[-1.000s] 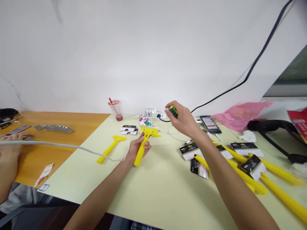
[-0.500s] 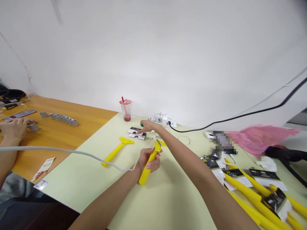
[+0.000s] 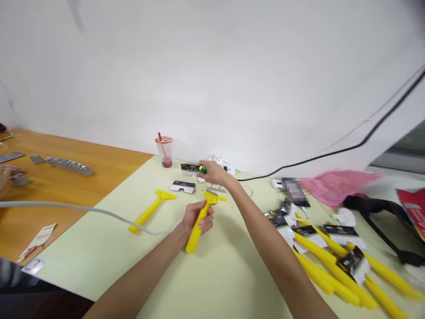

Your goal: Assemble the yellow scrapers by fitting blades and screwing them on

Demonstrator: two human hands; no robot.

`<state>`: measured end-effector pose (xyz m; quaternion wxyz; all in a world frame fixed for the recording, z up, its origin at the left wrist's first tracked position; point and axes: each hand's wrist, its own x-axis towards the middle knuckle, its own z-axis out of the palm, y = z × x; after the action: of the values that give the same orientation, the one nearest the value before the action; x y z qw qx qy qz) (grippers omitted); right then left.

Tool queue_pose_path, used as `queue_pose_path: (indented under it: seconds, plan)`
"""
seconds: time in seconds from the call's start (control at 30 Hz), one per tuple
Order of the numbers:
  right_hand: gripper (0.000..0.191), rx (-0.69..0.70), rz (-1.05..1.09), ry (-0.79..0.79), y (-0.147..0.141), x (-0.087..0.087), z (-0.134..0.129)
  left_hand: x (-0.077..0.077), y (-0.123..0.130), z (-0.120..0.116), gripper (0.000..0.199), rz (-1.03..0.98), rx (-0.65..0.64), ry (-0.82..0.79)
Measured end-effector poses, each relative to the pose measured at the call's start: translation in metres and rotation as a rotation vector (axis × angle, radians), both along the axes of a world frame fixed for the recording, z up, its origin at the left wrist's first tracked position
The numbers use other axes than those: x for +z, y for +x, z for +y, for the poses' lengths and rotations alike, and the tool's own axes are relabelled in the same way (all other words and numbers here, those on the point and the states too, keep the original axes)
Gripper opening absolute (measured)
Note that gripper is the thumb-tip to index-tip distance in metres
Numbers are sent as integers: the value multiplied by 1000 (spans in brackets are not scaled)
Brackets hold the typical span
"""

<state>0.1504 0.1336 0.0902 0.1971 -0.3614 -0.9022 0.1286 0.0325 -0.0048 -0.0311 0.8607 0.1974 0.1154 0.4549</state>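
We are making out no words, brands or numbers clearly. Pale print is running across the black bands of the upper card and the lower card near the cup, but we are seeing it too small to read. The cards among the yellow handles are showing similar illegible print. Red marks on the paper strip, the corner sticker's design and the red packet's pale lettering are staying unreadable.

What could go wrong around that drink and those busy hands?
The cup could tip if the right hand swings its card that way. That hand also grips a green-and-yellow handle, so either might slip. The pale cable near the left hand might snag.
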Motion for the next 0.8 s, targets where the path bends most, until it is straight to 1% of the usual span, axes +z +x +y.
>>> queue_pose_path:
  seconds: [0.07,0.13,0.2,0.23,0.3,0.4,0.47,0.5,0.57,0.63,0.7,0.8]
  plan:
    - [15,3,115,41,36,24,-20,3,1,-2,21,40,30,-12]
    - [11,0,225,62,71,44,-42,6,4,-7,22,103,48,-1]
    - [17,2,373,20,97,58,-63,8,9,-14,24,179,20,42]
    - [22,13,457,-39,106,64,-73,8,12,-18,27,216,-3,68]
    - [33,23,658,-131,115,71,-87,8,18,-26,32,277,-64,117]
    - [45,23,974,-173,114,79,-98,7,31,-41,33,335,-136,183]
    - [48,44,1086,-178,116,86,-103,10,43,-50,32,371,-143,214]
    - [49,55,1108,-174,118,90,-105,14,50,-55,32,395,-134,227]
    - [46,76,1100,-142,129,99,-110,27,66,-62,33,450,-94,254]
    - [39,88,1037,-71,146,107,-116,49,83,-65,36,505,-50,300]
    - [28,74,932,30,165,113,-120,78,101,-64,44,525,5,356]
    - [8,-21,767,180,194,116,-122,128,124,-57,48,528,103,484]
